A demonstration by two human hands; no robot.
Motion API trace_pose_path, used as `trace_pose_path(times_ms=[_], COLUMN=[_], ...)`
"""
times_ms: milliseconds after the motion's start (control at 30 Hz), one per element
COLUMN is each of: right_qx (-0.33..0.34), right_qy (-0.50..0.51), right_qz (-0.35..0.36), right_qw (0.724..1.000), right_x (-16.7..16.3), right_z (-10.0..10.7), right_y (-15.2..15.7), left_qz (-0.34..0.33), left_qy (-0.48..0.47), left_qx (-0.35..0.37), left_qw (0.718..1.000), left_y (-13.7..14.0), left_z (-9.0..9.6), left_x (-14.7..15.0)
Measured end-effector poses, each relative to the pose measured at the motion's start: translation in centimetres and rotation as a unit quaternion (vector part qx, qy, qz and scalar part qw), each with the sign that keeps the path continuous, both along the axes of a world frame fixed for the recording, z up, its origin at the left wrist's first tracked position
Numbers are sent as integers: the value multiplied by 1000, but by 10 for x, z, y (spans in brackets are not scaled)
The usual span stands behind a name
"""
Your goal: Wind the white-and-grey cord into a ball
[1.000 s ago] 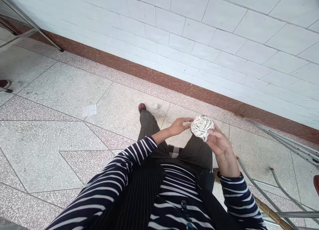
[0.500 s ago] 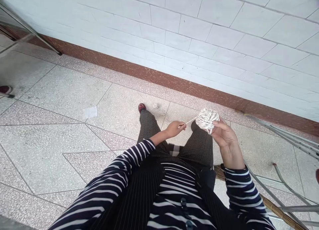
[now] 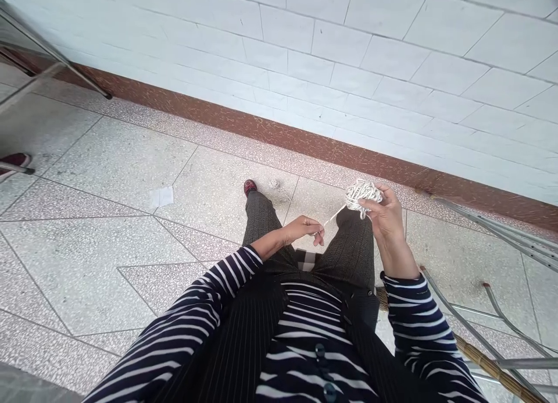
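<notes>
A ball of thick white yarn is held above my right knee by my right hand, thumb in front and fingers behind it. From the ball a taut yarn strand slants down to my left hand, whose fingers pinch it over my lap. Beyond my knees, a smaller white clump of yarn lies on the floor with a loose tail trailing right. Whether that tail joins the strand I hold cannot be seen.
A white paper square lies on the speckled floor. Metal-legged furniture stands at upper left, near a dark red shoe. To my right are metal tubes, more metal frames and a straw broom. A tiled wall rises ahead.
My left hand has dropped slightly, so the strand slopes more steeply. My right hand has turned the ball and raised it a little.
</notes>
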State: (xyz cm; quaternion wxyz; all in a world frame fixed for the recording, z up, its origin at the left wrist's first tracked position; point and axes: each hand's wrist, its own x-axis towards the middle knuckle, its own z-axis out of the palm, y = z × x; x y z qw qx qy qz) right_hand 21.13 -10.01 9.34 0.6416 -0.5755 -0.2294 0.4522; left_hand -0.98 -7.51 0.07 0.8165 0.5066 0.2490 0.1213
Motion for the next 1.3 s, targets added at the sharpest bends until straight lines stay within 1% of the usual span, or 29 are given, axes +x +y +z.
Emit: trace_pose_path(times_ms=[133, 200, 300, 400, 433, 500, 567, 633, 667, 733, 833, 900, 933, 1033, 1100, 1167, 1233, 1300], right_qx=[24, 26, 3, -3, 2, 14, 21, 23, 23, 21, 14, 13, 12, 0, -14, -30, -42, -28], right_qy=[-54, -59, -19, 24, 30, 30, 27, 25, 24, 21, 21, 18, 18, 39, 74, 111, 136, 120], right_qz=[0, -20, -62, -77, -68, -31, 22, 60, 74, 92, 101, 98, 94, 69, 38, 16, 4, -19], right_qw=[998, 998, 998, 997, 997, 999, 999, 998, 997, 995, 995, 995, 995, 997, 996, 993, 990, 992], right_x=[-4, -4, -1, 5, 6, 6, 1, -9, -15, -27, -38, -37, -34, -16, -4, 5, 10, 14], right_z=[-4, -8, -9, -3, 0, 7, 14, 20, 23, 25, 25, 23, 22, 17, 13, 8, 3, -2], right_y=[3, 5, 6, 2, 0, -6, -11, -13, -13, -11, -8, -9, -10, -14, -17, -18, -16, -11], left_qz=[-21, -35, -17, 12, 13, 15, 33, 68, 85, 110, 155, 177, 174, 116, 79, 55, 39, 26], left_qy=[5, -1, -12, -10, 8, 77, 154, 183, 172, 126, 81, 75, 68, 33, 34, 57, 90, 126], left_qx=[-3, -12, -29, -28, -9, 69, 170, 251, 276, 299, 291, 271, 255, 205, 180, 167, 170, 188], left_qw=[1000, 999, 999, 999, 1000, 995, 973, 948, 942, 939, 941, 943, 949, 971, 980, 983, 981, 974], left_y=[-3, -3, -1, 3, 6, 13, 22, 32, 35, 40, 37, 30, 26, 11, 0, -9, -16, -20], left_z=[3, 4, 0, -13, -18, -27, -30, -23, -18, -3, 13, 14, 12, -2, -12, -20, -23, -22], left_x=[-2, -4, -8, -13, -14, -14, -11, -2, 5, 23, 49, 59, 60, 51, 38, 26, 16, 7])
